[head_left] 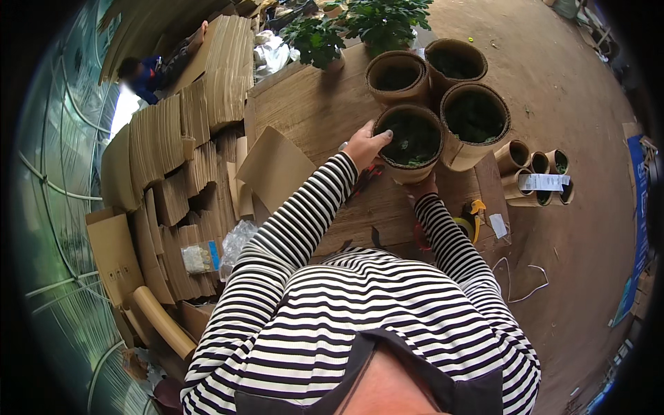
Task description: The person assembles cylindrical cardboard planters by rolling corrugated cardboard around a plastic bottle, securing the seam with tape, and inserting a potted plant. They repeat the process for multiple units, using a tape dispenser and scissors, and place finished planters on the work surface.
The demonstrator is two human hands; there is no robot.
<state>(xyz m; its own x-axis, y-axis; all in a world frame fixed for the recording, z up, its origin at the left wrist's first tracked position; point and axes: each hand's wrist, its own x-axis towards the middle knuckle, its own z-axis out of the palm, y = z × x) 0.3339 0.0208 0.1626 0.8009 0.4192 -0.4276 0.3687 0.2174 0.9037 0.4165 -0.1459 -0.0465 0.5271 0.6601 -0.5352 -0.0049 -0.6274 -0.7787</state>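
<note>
A round cardboard sleeve (409,174) with dark green leaves (411,138) down inside it is between my two hands. My left hand (367,146) grips its left side, thumb over the rim. My right hand (422,188) is at its lower right side, with the fingers mostly hidden. Right behind it stand several more sleeves, such as the one at the right (460,153) and the one at the back left (401,95), also with foliage inside. A red-handled tool (369,178) lies by my left wrist, partly covered.
The sleeves stand on a wooden table (325,104). Two leafy potted plants (315,41) are at its far edge. A loose cardboard sheet (275,168) and stacked cardboard (153,149) lie left. A yellow tape dispenser (477,216) sits right. More sleeves (513,155) stand on the floor. Another person (146,79) is far left.
</note>
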